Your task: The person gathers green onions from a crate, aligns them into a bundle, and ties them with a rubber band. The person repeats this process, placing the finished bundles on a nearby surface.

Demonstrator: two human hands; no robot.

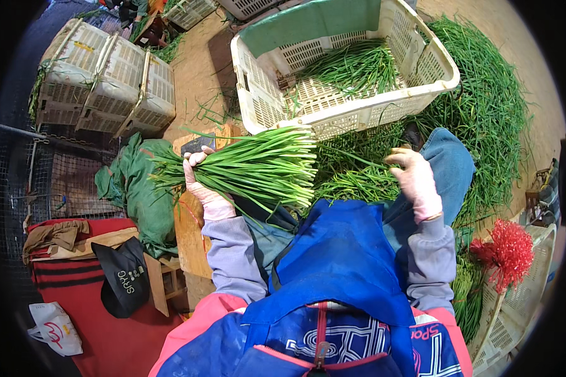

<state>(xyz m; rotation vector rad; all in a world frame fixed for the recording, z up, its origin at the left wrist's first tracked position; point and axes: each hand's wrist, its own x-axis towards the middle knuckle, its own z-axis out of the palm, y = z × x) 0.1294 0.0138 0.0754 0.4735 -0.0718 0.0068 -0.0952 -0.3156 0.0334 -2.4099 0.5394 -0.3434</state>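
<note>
My left hand (198, 176), in a thin pale glove, is closed around a thick bunch of long green chives (264, 165). The pale cut ends point right and are roughly level; the thin tips stick out left of my fist. My right hand (412, 176), also gloved and slightly blurred, is raised over my right knee. A single long green stalk (353, 158) runs to its fingertips, which look pinched on it. Between my knees lies a pile of loose chives (358, 184). A blue apron (339, 249) covers my lap.
Ahead stands a white slatted plastic crate (372, 106) with chives inside. A large heap of chives (481, 113) spreads to the right. Red ties (504, 254) hang on a stick by another crate (509, 325). Left are a wooden board (191, 235), a green sack (146, 198) and stacked crates (108, 80).
</note>
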